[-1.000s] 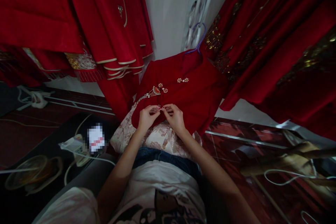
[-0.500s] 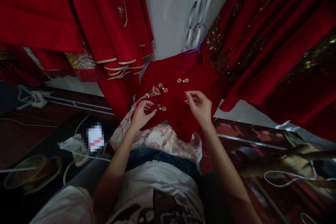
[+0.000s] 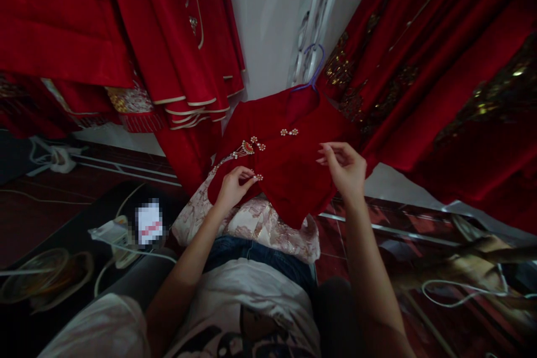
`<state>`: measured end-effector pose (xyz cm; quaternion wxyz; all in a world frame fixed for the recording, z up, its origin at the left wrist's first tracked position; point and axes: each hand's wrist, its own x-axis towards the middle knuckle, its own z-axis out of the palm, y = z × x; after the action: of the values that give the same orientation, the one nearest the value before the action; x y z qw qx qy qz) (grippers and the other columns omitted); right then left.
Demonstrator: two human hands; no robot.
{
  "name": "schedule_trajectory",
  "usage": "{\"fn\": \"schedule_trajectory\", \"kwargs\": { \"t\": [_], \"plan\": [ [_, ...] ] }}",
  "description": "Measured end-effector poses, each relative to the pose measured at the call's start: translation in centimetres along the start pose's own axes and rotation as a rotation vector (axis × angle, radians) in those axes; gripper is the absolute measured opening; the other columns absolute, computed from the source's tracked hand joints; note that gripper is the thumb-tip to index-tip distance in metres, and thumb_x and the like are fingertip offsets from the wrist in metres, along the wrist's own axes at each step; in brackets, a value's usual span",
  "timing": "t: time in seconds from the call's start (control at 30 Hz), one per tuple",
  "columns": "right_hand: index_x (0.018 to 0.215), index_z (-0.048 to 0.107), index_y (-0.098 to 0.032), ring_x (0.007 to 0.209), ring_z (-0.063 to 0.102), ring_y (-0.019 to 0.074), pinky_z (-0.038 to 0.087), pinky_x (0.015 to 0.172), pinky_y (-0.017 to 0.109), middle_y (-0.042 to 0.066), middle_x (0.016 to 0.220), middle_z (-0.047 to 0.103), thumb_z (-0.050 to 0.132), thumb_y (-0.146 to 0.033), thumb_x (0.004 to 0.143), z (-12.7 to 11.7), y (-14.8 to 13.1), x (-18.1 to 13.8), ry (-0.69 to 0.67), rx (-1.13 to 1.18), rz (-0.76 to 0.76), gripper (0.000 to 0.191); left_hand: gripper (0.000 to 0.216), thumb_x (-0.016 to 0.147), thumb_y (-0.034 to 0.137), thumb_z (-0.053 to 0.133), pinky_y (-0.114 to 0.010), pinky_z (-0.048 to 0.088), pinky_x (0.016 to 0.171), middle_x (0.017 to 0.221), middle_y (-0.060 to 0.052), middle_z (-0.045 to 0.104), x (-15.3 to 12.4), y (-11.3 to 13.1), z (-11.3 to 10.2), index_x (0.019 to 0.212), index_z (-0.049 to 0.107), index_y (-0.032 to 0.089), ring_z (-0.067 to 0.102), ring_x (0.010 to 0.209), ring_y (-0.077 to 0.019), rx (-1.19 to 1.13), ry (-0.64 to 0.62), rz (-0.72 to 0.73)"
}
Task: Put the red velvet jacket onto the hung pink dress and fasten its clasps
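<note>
A red jacket (image 3: 277,179) on a purple hanger (image 3: 312,70) lies spread over my lap, its upper end leaning toward the wall. Beaded flower ornaments (image 3: 289,132) decorate its front, along with a fan-shaped piece (image 3: 246,147) with beaded strands. My left hand (image 3: 237,185) pinches the jacket at the lower flower ornament (image 3: 260,177), partly covering it. Raised over the jacket's right side, my right hand (image 3: 346,170) has thumb and fingertips pressed together. Whatever they hold is too small to see. Pale floral cloth (image 3: 251,221) shows beneath the jacket.
Red garments (image 3: 168,39) hang at the left, and more with gold sequins (image 3: 440,78) at the right. A black surface at the left carries a power strip (image 3: 123,243), a pixelated white item (image 3: 150,222) and a clear round container (image 3: 36,274). A white cable (image 3: 461,293) loops at the right.
My right hand has moved right, away from the jacket's middle. My left hand has shifted slightly right, its fingers closing at the lower ornament.
</note>
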<state>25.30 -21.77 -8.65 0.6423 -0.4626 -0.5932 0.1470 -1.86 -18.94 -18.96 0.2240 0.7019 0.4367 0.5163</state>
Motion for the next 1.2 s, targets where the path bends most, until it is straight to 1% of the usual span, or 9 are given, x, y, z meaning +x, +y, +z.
{"fn": "schedule_trajectory", "kwargs": {
  "t": [0.4,0.5,0.6,0.7,0.83,0.97,1.07,1.13,1.2],
  "plan": [
    [0.097,0.068,-0.017,0.066,0.068,0.014,0.06,0.061,0.027,0.005,0.079,0.071,0.062,-0.045,0.085,-0.2,0.2,0.0,-0.087,-0.014,0.01,0.031,0.015,0.084,0.035,0.063,-0.028,0.054,0.073,0.081,-0.001,0.067,-0.5,0.3,0.8,0.086,0.059,0.021,0.065,0.073,-0.0131,-0.008,0.043,-0.003],
    [0.096,0.068,-0.018,0.065,0.068,0.014,0.06,0.062,0.027,0.005,0.078,0.07,0.063,-0.044,0.085,-0.5,0.2,0.1,-0.105,-0.007,0.019,0.029,0.016,0.084,0.036,0.064,-0.029,0.054,0.072,0.081,-0.002,0.066,1.3,0.7,0.1,0.089,0.06,0.021,0.063,0.073,-0.0142,0.066,0.019,0.033],
    [0.096,0.068,-0.018,0.066,0.068,0.014,0.06,0.063,0.028,0.004,0.078,0.07,0.063,-0.043,0.084,-0.8,0.0,0.1,-0.123,-0.01,0.016,0.028,0.024,0.083,0.036,0.065,-0.037,0.051,0.086,0.097,-0.006,0.062,5.2,1.1,-1.4,0.102,0.065,0.022,0.06,0.09,-0.0195,0.278,0.048,0.205],
    [0.096,0.068,-0.017,0.067,0.069,0.0145,0.06,0.064,0.029,0.004,0.077,0.07,0.063,-0.044,0.084,-0.9,-0.1,0.1,-0.142,-0.013,0.017,0.029,0.03,0.084,0.032,0.064,-0.045,0.043,0.098,0.119,-0.01,0.054,9.3,1.4,-2.9,0.113,0.066,0.025,0.051,0.111,-0.026,0.465,-0.088,0.379],
    [0.096,0.068,-0.018,0.068,0.069,0.015,0.061,0.064,0.029,0.004,0.077,0.07,0.063,-0.044,0.084,-0.8,-0.1,0.1,-0.173,-0.019,0.022,0.03,0.017,0.081,0.028,0.067,-0.049,0.031,0.107,0.127,-0.008,0.052,12.7,2.0,-3.9,0.097,0.071,0.025,0.045,0.121,-0.0278,0.544,-0.323,0.495],
    [0.096,0.068,-0.018,0.067,0.069,0.0147,0.06,0.064,0.028,0.004,0.077,0.07,0.062,-0.044,0.085,-0.9,-0.1,0.0,-0.183,-0.029,0.019,0.029,0.008,0.076,0.026,0.07,-0.052,0.015,0.115,0.105,-0.004,0.063,14.1,2.9,-4.1,0.084,0.069,0.023,0.055,0.11,-0.0221,0.456,-0.454,0.528],
    [0.096,0.068,-0.018,0.069,0.069,0.0152,0.061,0.064,0.029,0.004,0.077,0.07,0.062,-0.045,0.085,-1.1,-0.3,0.0,-0.202,-0.028,0.026,0.03,0.006,0.083,0.026,0.062,-0.052,0.013,0.116,0.084,0.0,0.065,14.7,3.4,-3.9,0.084,0.067,0.023,0.06,0.094,-0.0174,0.5,-0.518,0.591],
    [0.096,0.068,-0.018,0.07,0.069,0.0155,0.061,0.065,0.03,0.004,0.078,0.07,0.062,-0.045,0.085,-1.2,-0.5,0.1,-0.209,-0.029,0.029,0.029,0.011,0.086,0.025,0.056,-0.052,0.013,0.116,0.082,-0.001,0.067,15.0,3.5,-3.6,0.086,0.067,0.023,0.06,0.091,-0.0172,0.593,-0.539,0.665],
    [0.096,0.068,-0.019,0.071,0.069,0.0158,0.061,0.066,0.03,0.004,0.079,0.07,0.062,-0.045,0.085,-1.3,-0.6,0.1,-0.209,-0.03,0.031,0.029,0.014,0.087,0.025,0.054,-0.053,0.012,0.116,0.084,-0.002,0.068,15.3,3.4,-2.8,0.088,0.067,0.022,0.06,0.092,-0.0189,0.697,-0.489,0.713]
  ]
}}
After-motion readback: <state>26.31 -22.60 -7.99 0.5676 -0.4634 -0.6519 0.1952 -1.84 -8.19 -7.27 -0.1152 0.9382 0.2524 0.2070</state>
